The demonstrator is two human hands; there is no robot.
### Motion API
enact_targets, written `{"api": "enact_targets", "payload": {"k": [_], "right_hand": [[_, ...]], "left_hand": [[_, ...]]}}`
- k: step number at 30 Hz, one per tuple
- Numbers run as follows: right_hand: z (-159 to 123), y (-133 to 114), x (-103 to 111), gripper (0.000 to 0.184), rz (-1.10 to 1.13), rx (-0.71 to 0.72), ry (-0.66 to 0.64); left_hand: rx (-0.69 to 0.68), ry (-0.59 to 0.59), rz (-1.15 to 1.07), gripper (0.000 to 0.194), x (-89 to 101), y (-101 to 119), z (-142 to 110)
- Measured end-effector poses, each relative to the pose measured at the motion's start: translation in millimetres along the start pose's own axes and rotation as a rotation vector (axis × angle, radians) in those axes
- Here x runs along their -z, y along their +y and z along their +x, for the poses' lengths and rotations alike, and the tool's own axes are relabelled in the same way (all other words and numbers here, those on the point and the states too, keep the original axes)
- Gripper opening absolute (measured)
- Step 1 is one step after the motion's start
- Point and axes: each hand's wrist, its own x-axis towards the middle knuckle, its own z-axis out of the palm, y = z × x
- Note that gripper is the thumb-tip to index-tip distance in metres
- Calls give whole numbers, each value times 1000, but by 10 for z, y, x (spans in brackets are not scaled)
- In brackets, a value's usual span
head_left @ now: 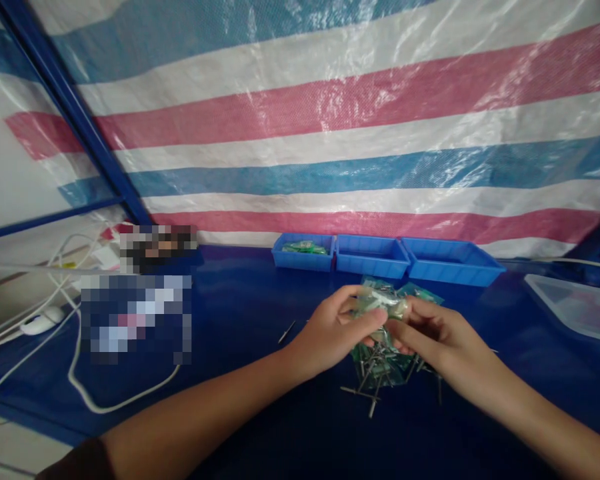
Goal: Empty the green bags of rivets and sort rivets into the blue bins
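A small clear plastic bag (380, 301) is held up between my two hands. My left hand (333, 330) pinches its left side, thumb across the front. At the bag's right edge, the fingers of my right hand (433, 333) are closed on it. What lies inside the bag is too blurred to make out. Just beneath my hands is a pile of thin metal pins or rivets (377, 363), mixed with greenish clear bags (417, 291). My fingers hide part of that pile. One loose metal pin (287, 332) lies on the table left of my left hand.
Three blue bins stand in a row at the back: the left bin (304, 261) contains green packets (305, 247). A clear plastic lid or tray (575, 307) lies at the right. White cables (87, 400) run over the left side of the blue table (240, 287). Behind hangs a striped tarp (330, 107).
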Motion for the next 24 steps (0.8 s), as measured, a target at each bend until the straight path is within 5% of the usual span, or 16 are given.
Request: {"api": "enact_targets", "payload": {"k": [3, 9, 15, 19, 24], "right_hand": [[-10, -6, -11, 25, -1, 8, 7], [-8, -96, -62, 40, 180, -91, 15], [-26, -75, -90, 39, 476, -217, -26], [-37, -81, -55, 32, 410, -193, 18], [-19, -34, -24, 29, 273, -58, -10]], "left_hand": [[-50, -38, 131, 27, 35, -35, -2], [-283, 118, 387, 12, 84, 32, -43], [-617, -17, 668, 15, 108, 96, -70], [-539, -76, 611, 28, 117, 112, -79], [-193, -85, 269, 24, 52, 80, -73]]}}
